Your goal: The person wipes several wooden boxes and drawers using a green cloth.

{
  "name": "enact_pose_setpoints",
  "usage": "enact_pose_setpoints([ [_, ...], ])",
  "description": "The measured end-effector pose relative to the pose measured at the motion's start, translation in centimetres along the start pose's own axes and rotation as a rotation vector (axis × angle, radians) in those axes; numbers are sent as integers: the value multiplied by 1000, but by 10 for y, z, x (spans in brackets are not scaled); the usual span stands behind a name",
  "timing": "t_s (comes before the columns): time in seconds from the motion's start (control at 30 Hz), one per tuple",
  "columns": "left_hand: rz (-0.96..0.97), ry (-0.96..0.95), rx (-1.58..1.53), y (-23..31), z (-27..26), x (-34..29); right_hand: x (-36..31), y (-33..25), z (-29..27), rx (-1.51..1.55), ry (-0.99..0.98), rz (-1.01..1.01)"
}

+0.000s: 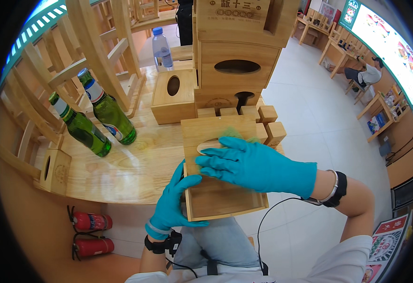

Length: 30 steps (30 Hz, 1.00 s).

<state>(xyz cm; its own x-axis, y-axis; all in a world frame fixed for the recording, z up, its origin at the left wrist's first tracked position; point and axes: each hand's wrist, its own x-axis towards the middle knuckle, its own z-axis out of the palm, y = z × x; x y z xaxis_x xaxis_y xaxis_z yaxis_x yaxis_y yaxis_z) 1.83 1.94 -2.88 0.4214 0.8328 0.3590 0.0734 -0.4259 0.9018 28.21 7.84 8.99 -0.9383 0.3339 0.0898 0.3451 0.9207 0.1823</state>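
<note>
A wooden tissue box (227, 217) is held over my lap at the table's edge. Its lid (201, 126), with an oval opening, sits shifted toward the far side, so the near part of the inside shows. My left hand (171, 198), in a teal glove, grips the box's left wall, thumb at the rim and fingers underneath. Across the lid lies my gloved right hand (244, 162), fingers long and fairly flat, pressing a fuzzy green scouring pad (230, 132) against the wood. Most of the pad is hidden under that hand.
Stacked wooden boxes (237, 52), a smaller tissue box (171, 101) and several wooden blocks (276, 133) stand beyond. Two green bottles (86, 129) and a water bottle (161, 49) are on the table (117, 177). Fire extinguishers (93, 246) stand lower left. A person (369, 73) sits far right.
</note>
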Motion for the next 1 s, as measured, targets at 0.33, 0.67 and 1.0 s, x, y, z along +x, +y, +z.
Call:
enact_pose_setpoints([
  [0.33, 65, -7, -3, 8, 1, 7, -46, 0, -59, 37, -358, 335],
  [0.67, 11, -24, -148, 2, 5, 4, 42, 22, -12, -211, 313, 94],
  [1.0, 33, -11, -124, 5, 3, 4, 5, 35, -10, -122, 215, 223],
])
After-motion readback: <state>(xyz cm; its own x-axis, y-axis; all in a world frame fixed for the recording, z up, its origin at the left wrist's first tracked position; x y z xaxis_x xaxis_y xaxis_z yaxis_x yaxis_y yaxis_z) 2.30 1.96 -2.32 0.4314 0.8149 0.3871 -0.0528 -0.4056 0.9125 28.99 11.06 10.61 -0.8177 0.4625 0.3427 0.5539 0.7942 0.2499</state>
